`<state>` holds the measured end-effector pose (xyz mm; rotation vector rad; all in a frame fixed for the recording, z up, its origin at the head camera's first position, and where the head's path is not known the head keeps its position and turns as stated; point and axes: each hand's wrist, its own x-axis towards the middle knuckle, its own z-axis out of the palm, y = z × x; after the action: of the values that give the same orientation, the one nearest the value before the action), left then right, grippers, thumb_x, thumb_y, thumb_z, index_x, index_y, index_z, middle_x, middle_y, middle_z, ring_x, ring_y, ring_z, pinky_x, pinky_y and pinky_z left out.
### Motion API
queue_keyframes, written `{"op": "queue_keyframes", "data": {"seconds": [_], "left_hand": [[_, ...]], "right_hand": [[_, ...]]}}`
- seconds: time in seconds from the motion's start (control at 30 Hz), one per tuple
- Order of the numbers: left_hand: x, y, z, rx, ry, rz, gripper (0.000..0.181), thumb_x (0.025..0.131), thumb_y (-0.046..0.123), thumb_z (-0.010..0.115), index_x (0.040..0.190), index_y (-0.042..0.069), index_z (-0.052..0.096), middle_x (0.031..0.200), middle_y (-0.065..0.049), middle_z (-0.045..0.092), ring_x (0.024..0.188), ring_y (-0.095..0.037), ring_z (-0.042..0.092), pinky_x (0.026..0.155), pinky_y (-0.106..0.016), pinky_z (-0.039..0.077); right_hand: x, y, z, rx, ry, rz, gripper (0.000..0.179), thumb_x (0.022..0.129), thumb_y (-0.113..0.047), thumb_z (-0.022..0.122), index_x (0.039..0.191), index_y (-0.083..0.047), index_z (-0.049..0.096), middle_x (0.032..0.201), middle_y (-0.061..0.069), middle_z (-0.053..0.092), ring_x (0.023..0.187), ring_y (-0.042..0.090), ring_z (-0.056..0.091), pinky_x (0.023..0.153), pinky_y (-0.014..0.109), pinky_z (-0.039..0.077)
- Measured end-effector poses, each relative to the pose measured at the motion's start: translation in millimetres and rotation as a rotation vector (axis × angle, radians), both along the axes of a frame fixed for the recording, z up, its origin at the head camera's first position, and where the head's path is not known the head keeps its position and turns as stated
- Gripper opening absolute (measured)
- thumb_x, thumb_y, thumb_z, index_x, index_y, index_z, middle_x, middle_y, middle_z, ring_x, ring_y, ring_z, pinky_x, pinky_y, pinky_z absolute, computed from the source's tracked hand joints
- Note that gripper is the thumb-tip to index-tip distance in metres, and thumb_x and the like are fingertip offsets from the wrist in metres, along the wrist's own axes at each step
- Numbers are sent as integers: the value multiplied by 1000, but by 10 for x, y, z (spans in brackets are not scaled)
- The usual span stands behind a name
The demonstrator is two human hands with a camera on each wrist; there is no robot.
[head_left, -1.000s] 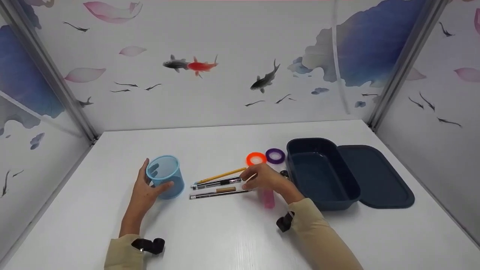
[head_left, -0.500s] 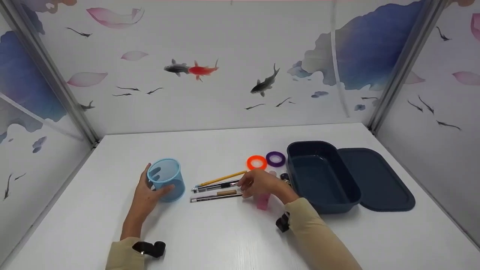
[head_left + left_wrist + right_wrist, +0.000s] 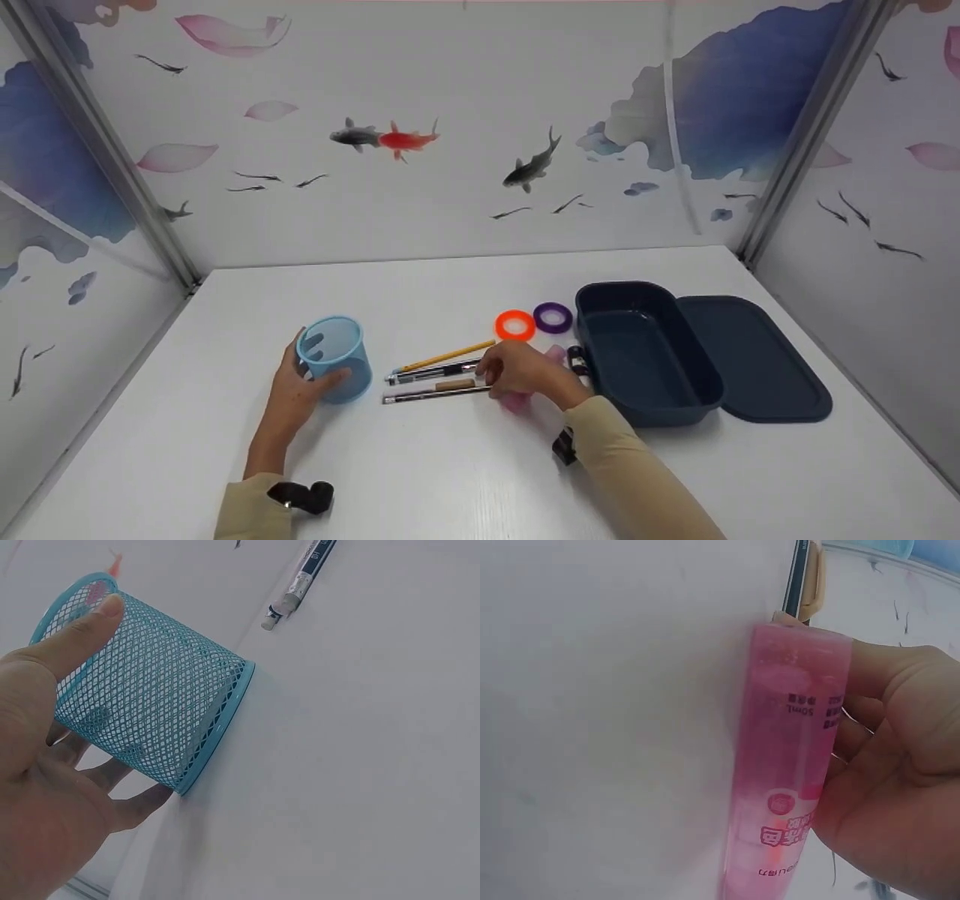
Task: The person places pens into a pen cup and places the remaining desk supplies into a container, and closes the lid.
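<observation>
Compared with a second ago, the translucent pink cylindrical plastic bottle [image 3: 791,750] is lying at a new angle, its near end pointing farther left and its far end farther right. Your right hand [image 3: 525,371] is now reaching with its fingertips closer together, over the bottle's middle.

Those fingers are curling at the right ends of the writing tools; you cannot tell from these views whether they are pinching any of them, nor whether the palm is touching the bottle. Just left of the fingertips, a slim dark pencil [image 3: 427,396] is lying nearest you, with a short tan piece [image 3: 455,385] resting along its far side. Beyond it, a black-and-clear pen [image 3: 442,370] and a yellow pencil [image 3: 446,356] are slanting toward your hand.

Your left hand [image 3: 296,390] is gripping a light blue round mesh cup [image 3: 157,686] at the left, the thumb pressing one side and the fingers wrapping the other; its mouth is facing up.

On the white surface [image 3: 450,480], an orange ring [image 3: 514,325] and a purple ring [image 3: 553,318] are lying on the far side. Right of them, a dark blue rectangular container [image 3: 649,367] is sitting beside a matching flat lid [image 3: 761,360].
</observation>
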<state>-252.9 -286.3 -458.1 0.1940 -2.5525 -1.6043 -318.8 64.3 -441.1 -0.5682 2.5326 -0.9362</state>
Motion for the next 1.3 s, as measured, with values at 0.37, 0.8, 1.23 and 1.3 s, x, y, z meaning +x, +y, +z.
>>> {"op": "queue_keyframes", "data": {"seconds": [0.37, 0.8, 1.23, 1.3], "left_hand": [[4, -16, -18, -17, -33, -5, 110, 87, 40, 77, 161, 8, 2, 168, -19, 14, 156, -42, 10, 126, -55, 20], [6, -26, -44, 6, -57, -5, 110, 86, 43, 77, 161, 7, 5, 168, -19, 14, 155, -42, 12, 125, -56, 21], [0, -15, -43, 9, -53, 0, 106, 87, 39, 77, 161, 8, 8, 168, -19, 16, 155, -43, 14, 125, -56, 23], [-9, -13, -48, 7, -51, -2, 104, 88, 38, 77, 161, 8, 9, 168, -19, 16, 155, -44, 15, 125, -57, 23]], "right_hand": [[5, 30, 43, -12, 80, 80, 20, 90, 0, 68, 106, -10, 76, 93, 3, 70, 83, 14, 60, 78, 26, 57], [-14, 71, 138, -27, 62, 97, 22, 90, -3, 72, 110, -9, 75, 96, 2, 74, 88, 15, 65, 89, 33, 61], [-63, 92, 138, -318, 17, 67, 32, 91, -8, 72, 122, -1, 69, 99, 12, 74, 91, 24, 71, 89, 32, 61], [-61, 79, 148, -359, 9, 37, 32, 91, -9, 72, 122, -2, 69, 100, 12, 73, 95, 26, 71, 90, 32, 61]]}}
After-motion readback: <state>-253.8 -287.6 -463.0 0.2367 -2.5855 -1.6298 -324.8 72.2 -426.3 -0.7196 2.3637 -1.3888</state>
